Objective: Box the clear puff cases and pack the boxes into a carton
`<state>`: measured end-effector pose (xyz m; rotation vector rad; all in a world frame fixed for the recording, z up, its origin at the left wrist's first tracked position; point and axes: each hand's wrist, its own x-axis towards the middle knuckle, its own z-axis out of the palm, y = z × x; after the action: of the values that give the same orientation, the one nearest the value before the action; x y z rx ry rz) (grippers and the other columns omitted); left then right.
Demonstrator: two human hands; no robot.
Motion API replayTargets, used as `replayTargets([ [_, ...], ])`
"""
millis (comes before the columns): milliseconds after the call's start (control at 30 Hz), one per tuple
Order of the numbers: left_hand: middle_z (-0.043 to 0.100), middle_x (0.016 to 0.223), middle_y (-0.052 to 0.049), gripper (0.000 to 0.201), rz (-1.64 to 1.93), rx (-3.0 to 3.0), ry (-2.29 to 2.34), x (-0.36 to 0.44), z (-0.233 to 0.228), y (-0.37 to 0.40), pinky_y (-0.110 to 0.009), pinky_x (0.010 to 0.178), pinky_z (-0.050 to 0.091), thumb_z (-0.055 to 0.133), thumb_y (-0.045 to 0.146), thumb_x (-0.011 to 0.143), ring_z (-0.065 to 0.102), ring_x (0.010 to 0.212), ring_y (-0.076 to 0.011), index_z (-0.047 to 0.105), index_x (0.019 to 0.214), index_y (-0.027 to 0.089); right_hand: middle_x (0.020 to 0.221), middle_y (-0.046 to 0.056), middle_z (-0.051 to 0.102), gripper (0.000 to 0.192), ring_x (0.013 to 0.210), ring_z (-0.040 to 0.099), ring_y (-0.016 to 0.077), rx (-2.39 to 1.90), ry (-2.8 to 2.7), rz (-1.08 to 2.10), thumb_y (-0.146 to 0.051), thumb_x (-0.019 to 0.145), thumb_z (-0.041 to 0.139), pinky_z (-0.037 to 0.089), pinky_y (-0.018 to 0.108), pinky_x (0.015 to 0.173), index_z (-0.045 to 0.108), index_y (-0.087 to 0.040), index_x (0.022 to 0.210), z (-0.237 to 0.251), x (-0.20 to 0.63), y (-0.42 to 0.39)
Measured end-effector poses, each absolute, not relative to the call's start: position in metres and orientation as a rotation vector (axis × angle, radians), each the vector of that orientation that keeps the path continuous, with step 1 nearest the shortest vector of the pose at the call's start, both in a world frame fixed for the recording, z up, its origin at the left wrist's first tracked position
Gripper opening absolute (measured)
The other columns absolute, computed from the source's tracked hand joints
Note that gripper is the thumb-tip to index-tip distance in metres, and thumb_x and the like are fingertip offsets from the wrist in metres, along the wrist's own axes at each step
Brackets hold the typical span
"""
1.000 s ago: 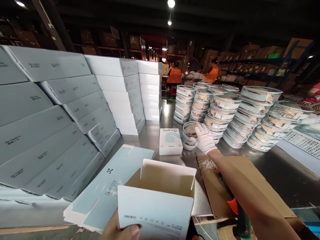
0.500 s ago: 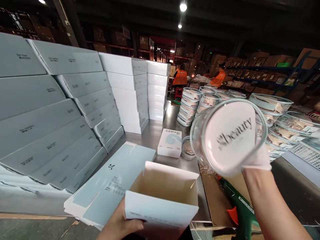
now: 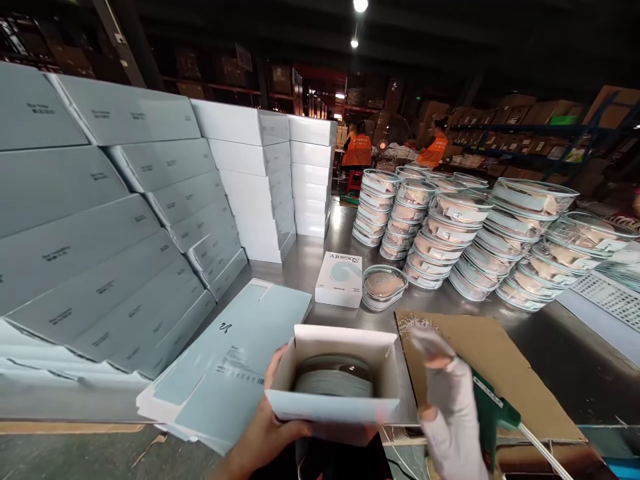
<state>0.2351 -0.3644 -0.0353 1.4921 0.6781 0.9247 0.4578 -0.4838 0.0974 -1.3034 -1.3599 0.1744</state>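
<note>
My left hand [image 3: 280, 417] grips the left side of a light blue carton [image 3: 333, 405], its fingers wrapped round the wall. The carton's top stands open. Inside it sits a clear oval container [image 3: 334, 377] with a dark top edge. Just right of the carton, my right hand [image 3: 445, 393] wears a whitish glove and is somewhat blurred by motion. Its thumb and fingers are apart, with nothing between them. Partly behind this hand lies a green glue gun [image 3: 483, 407] on a sheet of cardboard [image 3: 520, 373].
Flat blue cartons [image 3: 235, 360] lie left of my hands. A small white box [image 3: 340, 280] stands beside another clear container [image 3: 383, 287]. Stacks of wrapped containers [image 3: 445, 233] fill the right rear, and tall rows of closed cartons [image 3: 165, 180] the left. Co-workers in orange vests [image 3: 357, 150] are farther back.
The clear container went from my right hand into the open carton. My right hand let go of it and moved down beside the carton. My left hand still holds the carton.
</note>
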Motion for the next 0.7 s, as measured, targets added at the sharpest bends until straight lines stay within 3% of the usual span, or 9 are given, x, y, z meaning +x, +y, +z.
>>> replayTargets([
  [133,0.032,0.169,-0.011,0.068,1.131,1.668,0.494,0.229,-0.041,-0.369,-0.055,0.120,0.041,0.076,0.061,0.084,0.039,0.152,-0.0425,0.058,0.141,0.028,0.171,0.008,0.028,0.070,0.153,0.037,0.0362,-1.399,-1.551,0.330,-0.075,0.097,0.041,0.044,0.048,0.118,0.046,-0.033,0.153,0.052,0.447,-0.498],
  [200,0.028,0.170,-0.006,0.040,1.226,1.770,0.386,0.230,-0.038,-0.372,-0.048,0.118,0.044,0.063,0.055,0.096,0.039,0.152,-0.0376,0.065,0.128,0.030,0.173,0.003,0.025,0.057,0.148,0.046,0.0361,-1.394,-1.550,0.228,-0.071,0.099,0.042,0.049,0.046,0.114,0.060,-0.035,0.140,0.043,0.436,-0.499],
  [267,0.036,0.164,-0.005,0.030,1.267,1.751,0.466,0.235,-0.030,-0.375,-0.041,0.115,0.046,0.046,0.046,0.106,0.045,0.148,-0.0306,0.063,0.125,0.031,0.168,0.002,0.036,0.043,0.139,0.057,0.0311,-1.461,-1.396,0.176,-0.057,0.104,0.047,0.054,0.040,0.109,0.064,-0.035,0.135,0.040,0.420,-0.495],
  [333,0.045,0.158,-0.005,0.027,1.339,1.650,0.560,0.240,-0.021,-0.378,-0.037,0.112,0.046,0.040,0.038,0.108,0.047,0.146,-0.0259,0.055,0.131,0.033,0.165,0.004,0.043,0.044,0.142,0.054,0.0268,-1.560,-1.170,0.198,-0.043,0.107,0.046,0.052,0.035,0.112,0.051,-0.034,0.150,0.039,0.404,-0.491],
  [400,0.046,0.158,-0.003,0.029,1.371,1.572,0.597,0.242,-0.011,-0.378,-0.035,0.110,0.047,0.044,0.033,0.108,0.048,0.144,-0.0228,0.045,0.136,0.038,0.170,0.005,0.034,0.055,0.154,0.039,0.0240,-1.572,-1.047,0.244,-0.034,0.110,0.040,0.044,0.037,0.120,0.028,-0.033,0.164,0.040,0.392,-0.486],
  [467,0.047,0.158,-0.001,0.026,1.234,1.601,0.649,0.239,-0.001,-0.376,-0.034,0.110,0.047,0.045,0.033,0.107,0.050,0.143,-0.0223,0.049,0.133,0.039,0.174,0.003,0.024,0.062,0.157,0.031,0.0218,-1.497,-1.108,0.266,-0.030,0.111,0.035,0.041,0.040,0.122,0.011,-0.037,0.167,0.041,0.395,-0.486],
  [533,0.049,0.156,-0.002,0.025,1.008,1.670,0.743,0.233,0.008,-0.373,-0.035,0.113,0.045,0.043,0.038,0.108,0.050,0.143,-0.0245,0.061,0.124,0.035,0.172,0.005,0.028,0.066,0.154,0.038,0.0219,-1.478,-1.209,0.248,-0.031,0.110,0.036,0.048,0.041,0.117,0.004,-0.038,0.167,0.046,0.416,-0.492],
  [633,0.052,0.152,-0.004,0.031,0.865,1.711,0.780,0.224,0.018,-0.368,-0.038,0.115,0.043,0.045,0.049,0.104,0.047,0.145,-0.0288,0.068,0.115,0.032,0.154,0.017,0.055,0.064,0.139,0.057,0.0323,-1.806,-1.156,-0.044,-0.043,0.099,0.055,0.052,0.051,0.110,0.037,-0.023,0.158,0.058,0.481,-0.517],
  [700,0.051,0.153,-0.004,0.031,0.843,1.707,0.785,0.220,0.022,-0.367,-0.037,0.116,0.041,0.055,0.051,0.097,0.043,0.148,-0.0296,0.068,0.119,0.033,0.121,0.021,0.073,0.044,0.119,0.068,0.0401,-2.268,-0.944,-0.218,-0.046,0.088,0.066,0.053,0.059,0.103,0.066,-0.018,0.121,0.068,0.529,-0.541],
])
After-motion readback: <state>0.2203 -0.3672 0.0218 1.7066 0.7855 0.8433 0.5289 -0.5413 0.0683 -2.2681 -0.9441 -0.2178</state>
